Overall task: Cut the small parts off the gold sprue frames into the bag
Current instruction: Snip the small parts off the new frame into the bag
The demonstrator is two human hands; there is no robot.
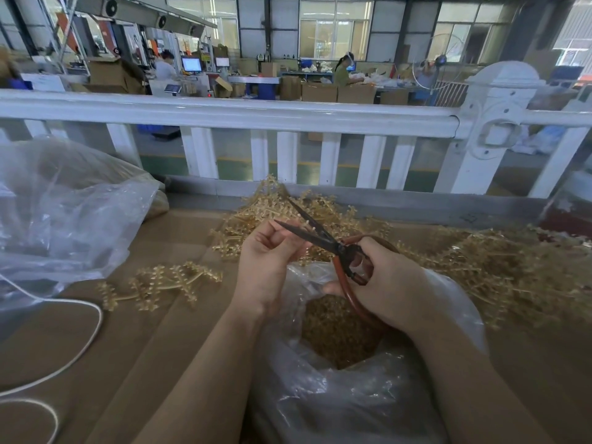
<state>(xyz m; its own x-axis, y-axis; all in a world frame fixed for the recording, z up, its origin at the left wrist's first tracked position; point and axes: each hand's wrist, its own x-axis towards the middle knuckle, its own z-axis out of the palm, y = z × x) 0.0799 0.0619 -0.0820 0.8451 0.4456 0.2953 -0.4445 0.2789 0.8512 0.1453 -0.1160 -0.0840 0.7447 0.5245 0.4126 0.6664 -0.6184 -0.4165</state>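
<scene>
**Two hands, one pair of scissors over an open bag**

Two bare hands work above a clear plastic bag (320,395) standing open on a cardboard-covered table (153,331), its bottom filled with small gold parts (336,331). The right hand (384,283) grips the red-brown loop handles of dark-bladed scissors (320,238), whose blades stand parted. The left hand (266,261), fingers curled, pinches a small gold sprue piece (304,224) between the blades, just above the bag's mouth. More gold sprue frames (480,267) lie heaped to the right and behind the hands; one frame (160,283) lies alone to the left. A second clear bag (64,219) slumps at far left, near a white cord (89,341). Behind the table runs a white railing (224,113).
</scene>
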